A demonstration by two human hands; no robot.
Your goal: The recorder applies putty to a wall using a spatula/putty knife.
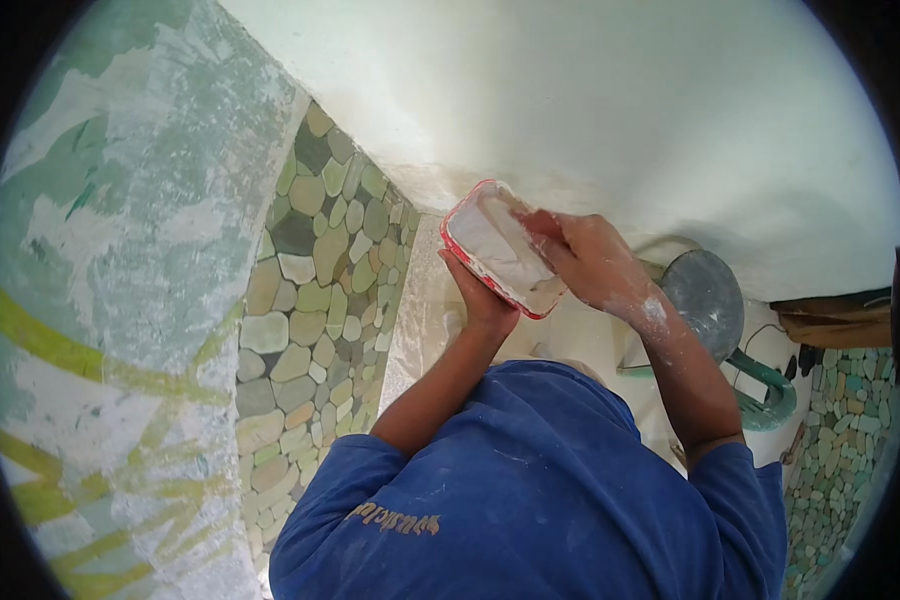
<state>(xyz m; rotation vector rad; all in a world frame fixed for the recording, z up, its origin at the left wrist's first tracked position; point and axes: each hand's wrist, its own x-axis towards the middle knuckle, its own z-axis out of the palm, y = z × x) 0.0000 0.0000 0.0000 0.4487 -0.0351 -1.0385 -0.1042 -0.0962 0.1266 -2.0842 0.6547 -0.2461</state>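
Note:
My left hand [485,300] supports a rectangular tub [457,250] with a red rim from below and the side, its fingers curled under the near edge. Smooth white paste [485,240] coats the inside of the tub, which is tilted. Over the tub's right side is my right hand [585,260], closed with its fingers bent down into the opening. It seems to grip a flat, pale putty knife [507,218], though the fingers hide most of it. White smears mark the right wrist.
A pale wall [590,90] rises just beyond the tub. Pebble-stone surfacing [315,290] runs along the left, beside a patchy green-and-white surface [140,230]. At right are a dark round object [705,300], a curved green piece [770,395] and a brown board-like item [835,322].

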